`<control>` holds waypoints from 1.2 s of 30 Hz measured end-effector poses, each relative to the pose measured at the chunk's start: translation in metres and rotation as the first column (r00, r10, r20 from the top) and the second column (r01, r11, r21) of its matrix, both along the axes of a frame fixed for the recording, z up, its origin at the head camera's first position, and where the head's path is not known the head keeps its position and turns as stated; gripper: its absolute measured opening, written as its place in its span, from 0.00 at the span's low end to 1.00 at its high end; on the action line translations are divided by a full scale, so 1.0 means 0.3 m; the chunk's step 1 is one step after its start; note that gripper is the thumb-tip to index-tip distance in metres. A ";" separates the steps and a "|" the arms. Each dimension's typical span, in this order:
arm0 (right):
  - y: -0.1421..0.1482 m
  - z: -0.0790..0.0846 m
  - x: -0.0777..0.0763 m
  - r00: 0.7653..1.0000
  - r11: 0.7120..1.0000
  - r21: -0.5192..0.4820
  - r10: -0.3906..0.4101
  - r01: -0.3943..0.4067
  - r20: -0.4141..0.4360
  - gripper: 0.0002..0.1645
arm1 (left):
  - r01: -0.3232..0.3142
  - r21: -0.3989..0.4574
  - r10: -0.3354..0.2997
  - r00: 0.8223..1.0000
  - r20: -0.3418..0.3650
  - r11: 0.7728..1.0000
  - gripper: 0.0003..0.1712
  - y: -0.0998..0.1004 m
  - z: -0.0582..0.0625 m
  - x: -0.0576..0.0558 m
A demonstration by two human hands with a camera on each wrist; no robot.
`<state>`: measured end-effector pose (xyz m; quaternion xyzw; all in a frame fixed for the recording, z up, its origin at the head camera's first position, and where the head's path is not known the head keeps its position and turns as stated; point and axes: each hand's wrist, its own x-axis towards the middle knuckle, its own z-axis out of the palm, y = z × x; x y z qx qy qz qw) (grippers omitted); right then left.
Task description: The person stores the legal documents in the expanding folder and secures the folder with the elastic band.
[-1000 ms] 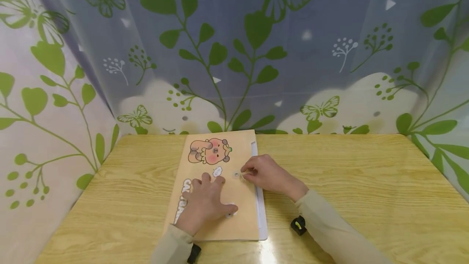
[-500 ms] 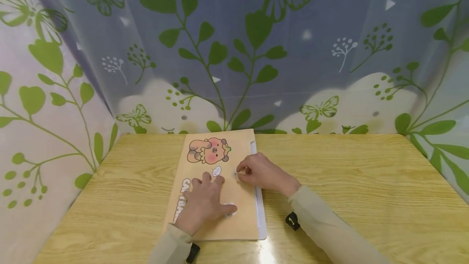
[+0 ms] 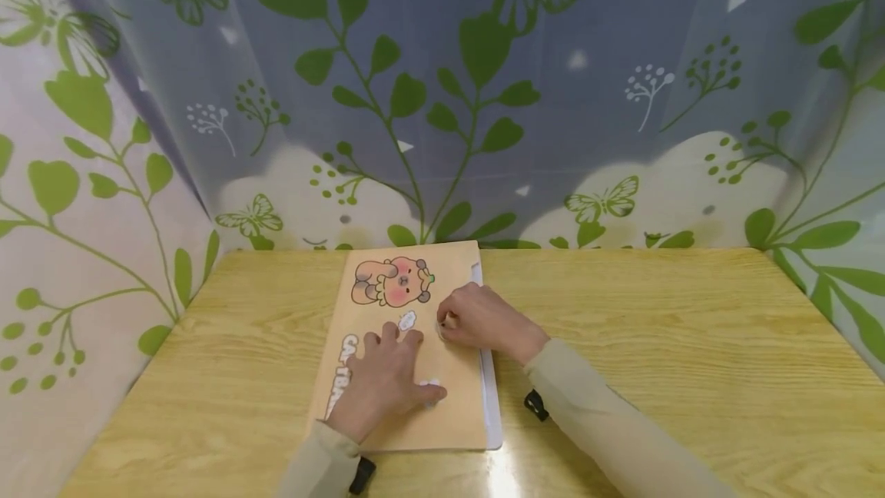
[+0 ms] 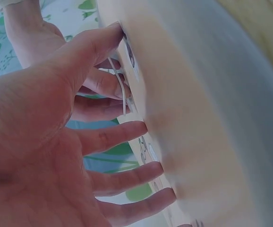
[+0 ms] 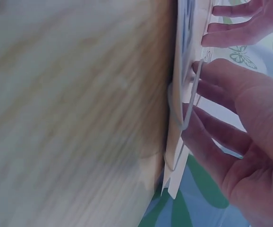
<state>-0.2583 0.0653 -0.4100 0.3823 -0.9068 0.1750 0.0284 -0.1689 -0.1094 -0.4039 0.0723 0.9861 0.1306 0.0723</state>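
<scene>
A peach-coloured document folder [image 3: 459, 413] lies in the middle, a cartoon bear [image 3: 401, 283] printed on its cover. My left hand [image 3: 383, 383] rests on the cover with fingers spread; in the left wrist view its fingertips [image 4: 157, 168] press the surface. My right hand [image 3: 484, 321] is over the folder's right half, thumb and fingers pinching a thin white elastic cord [image 5: 193, 94]. In the right wrist view the cord loops from the fingers round the folder's edge. The small round stud on the cover is hidden behind the right fingers.
The folder lies on a wood-grain table [image 3: 657, 329], its top near the back edge. Behind stands a curtain [image 3: 387, 121] with green leaves and butterflies. White inner sheets [image 3: 491, 406] show along the folder's right side. Black wrist straps [image 3: 535, 404] sit at both cuffs.
My right hand has shifted left across the cover with the cord, and its fingers now cover the stud that showed before. The left hand has kept its place on the folder.
</scene>
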 end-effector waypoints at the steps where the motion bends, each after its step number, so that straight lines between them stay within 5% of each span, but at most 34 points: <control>1: -0.003 0.001 -0.001 1.000 1.000 0.005 -0.004 0.004 0.001 0.06 | 0.002 0.000 -0.002 1.000 0.001 1.000 0.47 0.000 0.001 0.000; 20: -0.033 0.018 -0.021 0.988 0.997 0.065 -0.037 0.028 0.148 0.05 | 0.018 -0.021 -0.018 0.999 0.026 1.000 0.48 0.000 0.002 -0.009; 36: -0.045 0.022 -0.025 0.985 0.994 0.106 -0.048 0.030 0.164 0.06 | 0.019 -0.019 -0.018 1.000 0.025 1.000 0.49 -0.001 0.005 -0.009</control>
